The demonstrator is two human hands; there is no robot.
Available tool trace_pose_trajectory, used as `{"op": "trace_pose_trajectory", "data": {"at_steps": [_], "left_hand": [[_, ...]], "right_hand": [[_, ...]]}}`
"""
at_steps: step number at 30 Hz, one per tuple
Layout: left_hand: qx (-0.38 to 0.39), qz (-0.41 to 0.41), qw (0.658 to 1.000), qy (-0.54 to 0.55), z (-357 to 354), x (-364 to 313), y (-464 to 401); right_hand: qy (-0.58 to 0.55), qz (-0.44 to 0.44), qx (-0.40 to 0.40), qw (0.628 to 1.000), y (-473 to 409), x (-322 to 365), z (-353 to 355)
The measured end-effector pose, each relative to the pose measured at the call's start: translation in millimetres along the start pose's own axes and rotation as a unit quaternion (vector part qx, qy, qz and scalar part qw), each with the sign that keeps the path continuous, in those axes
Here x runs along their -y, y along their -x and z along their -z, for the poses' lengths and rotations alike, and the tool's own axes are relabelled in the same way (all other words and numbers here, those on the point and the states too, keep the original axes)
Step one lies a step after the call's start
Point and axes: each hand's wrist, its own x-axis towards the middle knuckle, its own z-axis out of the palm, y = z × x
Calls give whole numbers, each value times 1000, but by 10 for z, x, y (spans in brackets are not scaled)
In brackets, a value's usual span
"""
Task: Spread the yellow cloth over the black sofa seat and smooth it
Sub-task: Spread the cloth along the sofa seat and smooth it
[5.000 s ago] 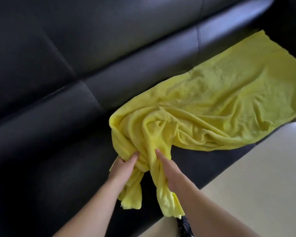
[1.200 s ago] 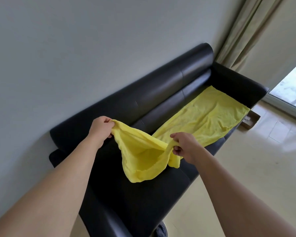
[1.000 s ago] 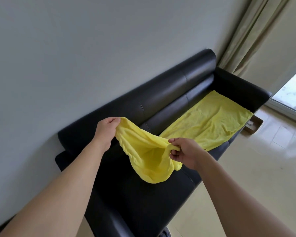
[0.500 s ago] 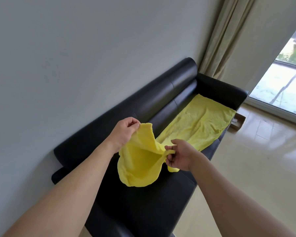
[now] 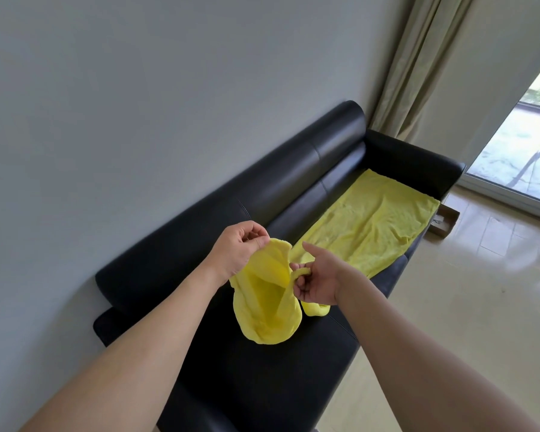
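So the yellow cloth (image 5: pixel 371 226) is only half down; its far end lies flat on the black sofa seat (image 5: pixel 262 378) right up against the far armrest (image 5: pixel 415 157), with a few soft wrinkles in it; the near end is lifted off the seat and sags in a loose pouch between the two hands. Left hand (image 5: pixel 237 254) is curled with the fingertips pinching the top edge of the cloth; right hand (image 5: pixel 317 282) sits just beside it, a bit lower, lower fingers curled round a rolled bit of the edge while the index finger sticks out straight. A small tail of cloth hangs below the right hand, down close to the seat. The near half of the seat is bare black leather; sofa backs onto a plain grey wall (image 5: pixel 138 104). Beige curtain (image 5: pixel 424 63) hangs past the armrest; a shallow cardboard box (image 5: pixel 443 221) sits on the shiny tiled floor (image 5: pixel 468 307) by the sofa's far end.
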Motion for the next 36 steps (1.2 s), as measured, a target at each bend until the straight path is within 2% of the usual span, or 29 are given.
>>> {"op": "trace_pose_trajectory", "data": {"at_steps": [9, 18, 21, 24, 26, 27, 31, 36], "left_hand": [[-11, -17, 1000, 6, -59, 2, 97], [-3, -25, 1000, 14, -163, -30, 257], [-2, -59, 992, -114, -161, 40, 336], [-6, -147, 954, -261, -262, 195, 449], [-22, -201, 932, -301, -383, 327, 529], [-39, -204, 931, -298, -434, 404, 554], [-111, -116, 954, -255, -525, 613, 608], [-38, -80, 961, -261, -598, 654, 636]], "right_hand": [[40, -18, 2, 999, 1, -17, -55], [3, -1, 16, 1000, 35, -85, -95], [5, 27, 5, 1000, 20, -83, -120], [29, 59, 16, 998, 31, -97, -178], [39, 70, 35, 996, 60, -108, -213], [44, 75, 39, 995, 75, -112, -223], [42, 96, 26, 994, 117, -91, -191], [51, 122, 23, 991, 194, 12, -105]]}}
